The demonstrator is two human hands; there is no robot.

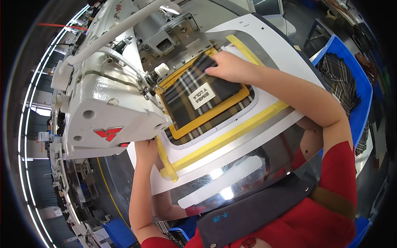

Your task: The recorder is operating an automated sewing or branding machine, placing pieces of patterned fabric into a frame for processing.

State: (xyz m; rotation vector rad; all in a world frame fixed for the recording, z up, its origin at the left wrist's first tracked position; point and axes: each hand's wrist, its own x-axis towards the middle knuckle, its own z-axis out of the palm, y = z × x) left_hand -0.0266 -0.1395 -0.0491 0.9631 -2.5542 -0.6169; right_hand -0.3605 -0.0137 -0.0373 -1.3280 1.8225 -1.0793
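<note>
Dark apron (252, 213) and red shirt (297, 223) lie nearest the camera, at the near edge of the plate (275, 163). Tape (231, 134) runs over the white sheet (285, 53) on the plate. Toward the plate's far-left corner, beside the machine (111, 107), is the yellow frame (206, 118). The plaid cloth (178, 99) lies at the frame, label (202, 96) uppermost, its right part overlapping the frame's right edge.

Right hand (233, 67): I have it narrow, pinching the cloth by the frame's far edge. Left hand: it is hidden behind the machine, wrist alone visible; I cannot tell its state.

Caution, in my judgement:
- Uneven pull from the right hand could skew the cloth and tilt the label.
- A corner left folded could be trapped in a crease.
- Loose tape could let the sheet shift.
- Movement of the machine or frame could pinch either hand; the left is the greater concern, since I cannot see its clearance.
</note>
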